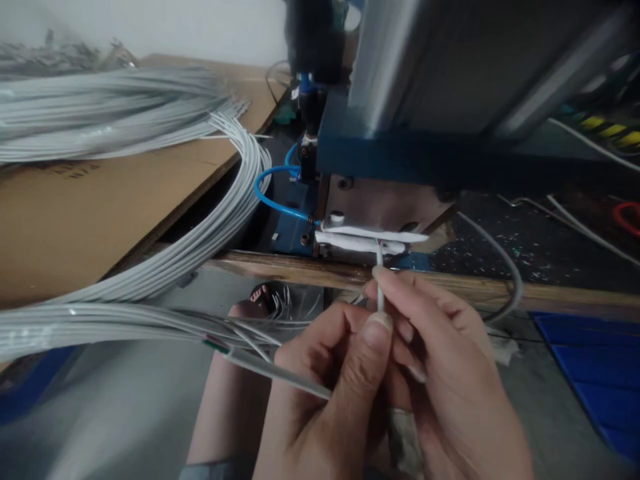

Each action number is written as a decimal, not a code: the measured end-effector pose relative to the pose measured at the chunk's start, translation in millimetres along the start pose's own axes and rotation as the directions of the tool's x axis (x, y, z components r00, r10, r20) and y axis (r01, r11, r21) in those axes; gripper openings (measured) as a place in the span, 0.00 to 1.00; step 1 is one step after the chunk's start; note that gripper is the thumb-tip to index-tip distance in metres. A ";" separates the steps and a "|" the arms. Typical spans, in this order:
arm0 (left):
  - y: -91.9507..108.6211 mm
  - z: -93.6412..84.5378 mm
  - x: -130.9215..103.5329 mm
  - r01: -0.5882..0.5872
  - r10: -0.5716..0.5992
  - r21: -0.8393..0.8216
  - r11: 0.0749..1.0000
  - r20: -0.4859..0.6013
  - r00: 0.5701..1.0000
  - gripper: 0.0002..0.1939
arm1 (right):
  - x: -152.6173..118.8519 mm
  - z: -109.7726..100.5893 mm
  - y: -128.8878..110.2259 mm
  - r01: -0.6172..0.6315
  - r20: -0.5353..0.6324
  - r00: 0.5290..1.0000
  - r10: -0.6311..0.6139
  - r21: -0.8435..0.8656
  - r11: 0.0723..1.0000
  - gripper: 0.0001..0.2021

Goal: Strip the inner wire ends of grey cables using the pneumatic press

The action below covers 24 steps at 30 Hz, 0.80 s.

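Observation:
A thin grey cable (380, 293) runs upward between the fingertips of both hands, its tip at the slot of a bench machine. My left hand (335, 393) is closed, the thumb pressing the cable from below. Across its palm lies another grey cable (280, 375), its cut end baring coloured wires. My right hand (445, 360) pinches the first cable a little higher up, close to the slot. Two white padded strips (375, 235) line the slot, and the cable's tip meets them. The lower fingers of both hands are partly hidden.
Bundles of grey cable (100, 113) lie on cardboard (165, 187) at left, with loops hanging over the bench edge. The dark press body (400, 147) overhangs the slot. A blue air hose (257, 183) curves at its left. A blue panel (595, 380) stands lower right.

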<state>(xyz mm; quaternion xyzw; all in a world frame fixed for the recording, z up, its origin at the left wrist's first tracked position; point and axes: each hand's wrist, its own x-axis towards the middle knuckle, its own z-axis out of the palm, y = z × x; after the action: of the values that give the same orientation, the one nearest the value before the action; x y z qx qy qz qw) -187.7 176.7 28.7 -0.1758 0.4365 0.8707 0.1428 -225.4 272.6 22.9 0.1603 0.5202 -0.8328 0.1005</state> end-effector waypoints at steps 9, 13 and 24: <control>-1.6 0.1 4.8 0.024 -0.020 -0.154 0.988 0.028 0.999 0.15 | 2.3 9.2 -5.4 -0.033 0.008 0.999 0.032 0.109 0.993 0.12; -3.0 2.2 9.2 0.018 -0.017 -0.106 0.994 0.009 1.000 0.14 | 1.6 8.1 -5.1 -0.048 -0.003 0.999 0.049 0.158 0.986 0.11; -0.8 -3.0 6.8 0.022 -0.018 -0.085 0.996 0.044 0.999 0.16 | -1.6 8.6 -7.1 -0.003 0.043 0.999 0.003 0.015 1.000 0.18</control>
<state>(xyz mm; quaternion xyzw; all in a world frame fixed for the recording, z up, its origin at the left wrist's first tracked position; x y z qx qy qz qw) -192.9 175.4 23.5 -0.1670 0.3941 0.8907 0.1532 -227.6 268.0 32.9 0.1439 0.5112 -0.8399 0.1117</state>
